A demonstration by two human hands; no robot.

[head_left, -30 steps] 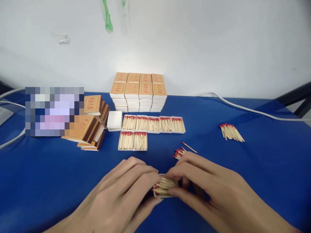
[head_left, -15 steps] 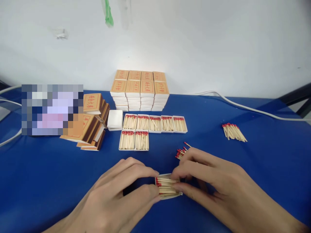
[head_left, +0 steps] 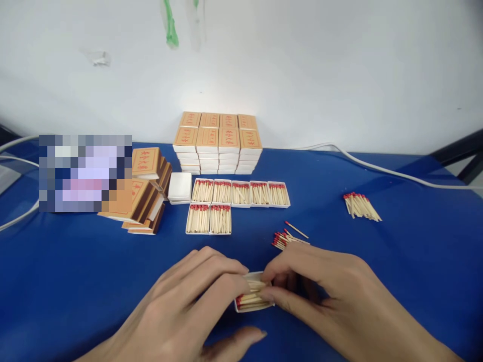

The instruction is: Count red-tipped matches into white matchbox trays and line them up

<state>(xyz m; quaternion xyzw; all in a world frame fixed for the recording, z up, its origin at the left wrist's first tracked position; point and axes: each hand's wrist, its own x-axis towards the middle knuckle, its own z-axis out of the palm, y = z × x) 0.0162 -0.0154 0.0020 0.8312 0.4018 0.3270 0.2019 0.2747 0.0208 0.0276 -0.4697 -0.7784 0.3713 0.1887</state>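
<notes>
A small white matchbox tray (head_left: 255, 308) lies on the blue table with a layer of red-headed matches (head_left: 248, 300) in it, heads to the left. My left hand (head_left: 188, 301) reaches over its left end; the fingertips rest on the tray and matches, and the thumb is spread away below. At the tray's right end, my right hand (head_left: 324, 284) pinches the plain ends of some matches between thumb and index finger; the exact number is hidden. Just behind that hand is a loose pile of matches (head_left: 281, 238), with one single match (head_left: 296, 230) beside it.
Two rows of filled match trays (head_left: 220, 219) stand behind my hands, next to white trays (head_left: 180, 187). Closed matchboxes (head_left: 229, 140) are stacked by the wall; matchbox sleeves (head_left: 146, 162) pile up at left. Another match bundle (head_left: 361, 206) and a white cable (head_left: 377, 168) lie right.
My left thumb has come off the tray's near side and spread away. The tray has shifted slightly left, and the left fingers now cover more of the matches.
</notes>
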